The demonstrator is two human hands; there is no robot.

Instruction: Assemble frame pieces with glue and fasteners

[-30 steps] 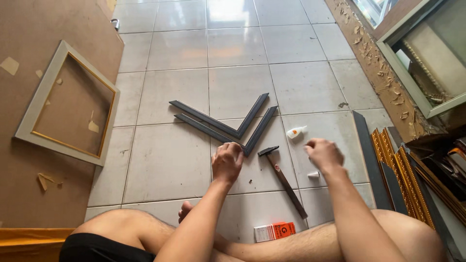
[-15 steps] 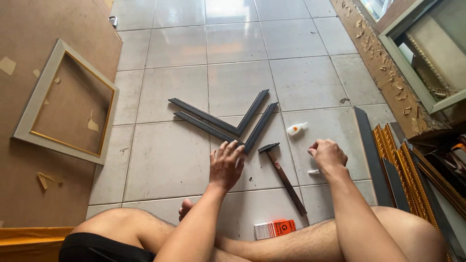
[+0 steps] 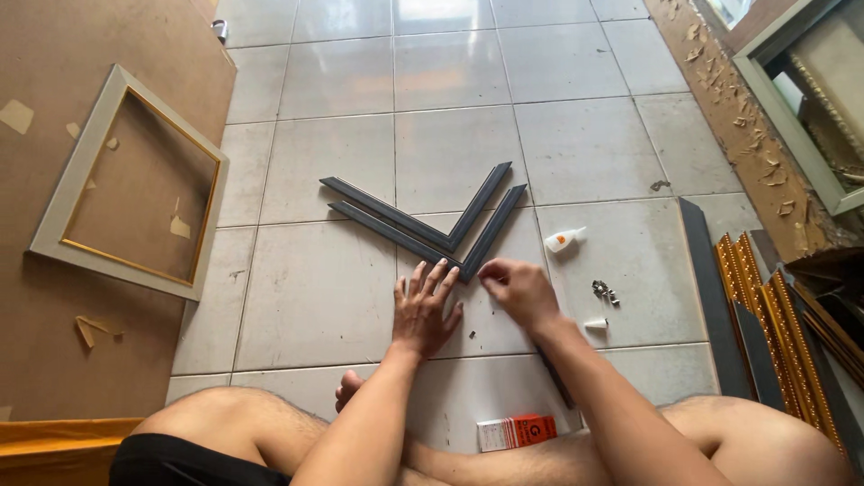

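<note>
Both hands have moved forward since the earlier frames, up to the corner of the dark grey V-shaped frame mouldings point(image 3: 423, 229) lying on the pale tiled floor point(image 3: 306, 297). Far left of that V, a pale square picture frame with a gold inner edge point(image 3: 126, 184) rests on brown board. The left hand point(image 3: 423, 310) lies flat just below the V's corner, fingers spread open. The right hand point(image 3: 517, 290) touches the corner, fingers curled; whether they pinch anything I cannot tell. Right of the V lies a small white glue bottle with an orange label point(image 3: 564, 239). Below the V, between the legs, sits a small orange-and-white box point(image 3: 516, 432).
</note>
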